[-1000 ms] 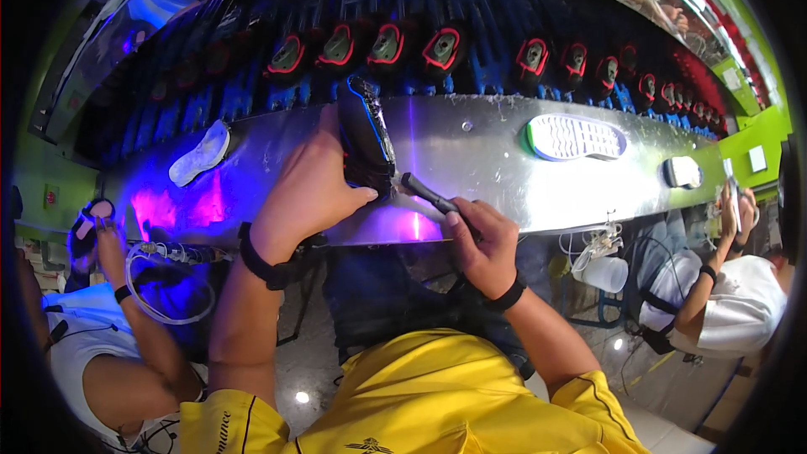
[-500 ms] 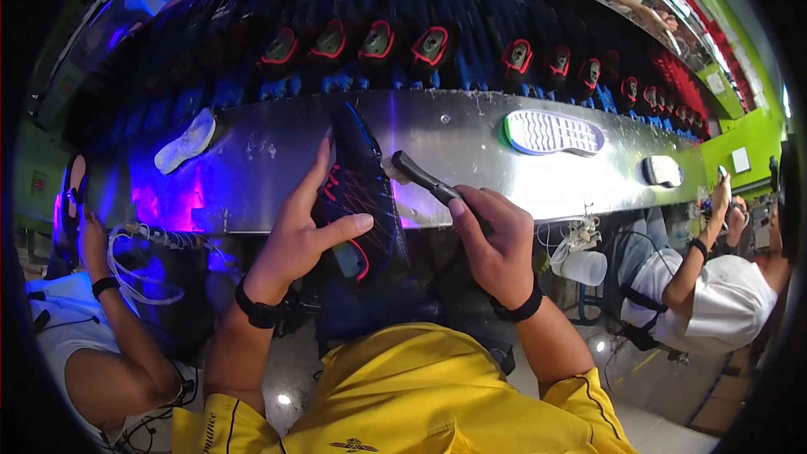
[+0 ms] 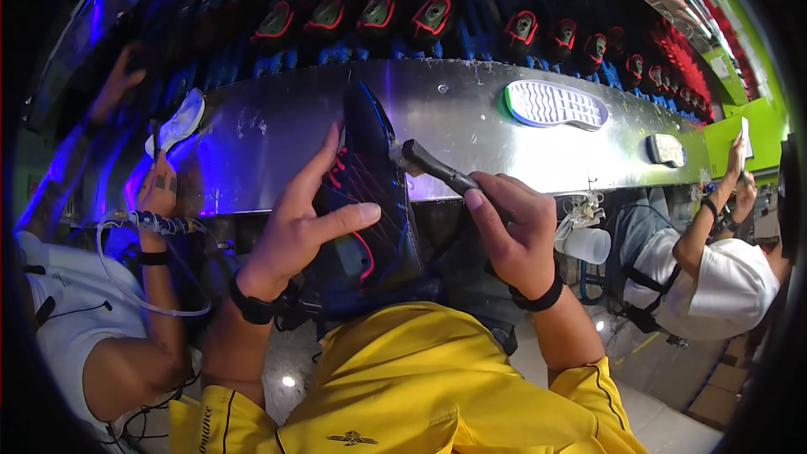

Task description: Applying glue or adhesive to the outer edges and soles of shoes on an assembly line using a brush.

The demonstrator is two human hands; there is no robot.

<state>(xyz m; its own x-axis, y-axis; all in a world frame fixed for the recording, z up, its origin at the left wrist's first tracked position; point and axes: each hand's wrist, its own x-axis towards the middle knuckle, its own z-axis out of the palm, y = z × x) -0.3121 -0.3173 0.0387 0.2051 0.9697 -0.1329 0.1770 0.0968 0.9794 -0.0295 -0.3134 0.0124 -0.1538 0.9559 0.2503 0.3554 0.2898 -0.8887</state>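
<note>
A dark shoe upper (image 3: 378, 176) with red laces and a blue line along its lower edge lies in my left hand (image 3: 304, 223). Its toe points away from me, over the metal bench. My left fingers run along its left side, and the thumb rests across it. In my right hand (image 3: 517, 227) is a brush with a black handle (image 3: 439, 166), pinched between thumb and fingers. The brush's pale bristle end touches the shoe's right edge, near the forefoot.
The metal bench (image 3: 277, 143) carries a white sole (image 3: 557, 105) at right, a smaller pale sole (image 3: 667, 150) beyond it, and another white sole (image 3: 178, 124) at left. Several red-rimmed dark shoes (image 3: 433, 17) stand on a blue rack behind. A co-worker (image 3: 92, 319) reaches toward the left sole; another (image 3: 714, 294) is at right.
The shoe has tilted slightly, and the brush has shifted a little along its right edge. At left, the co-worker has moved their hands from a held shoe or sole toward the white sole.
</note>
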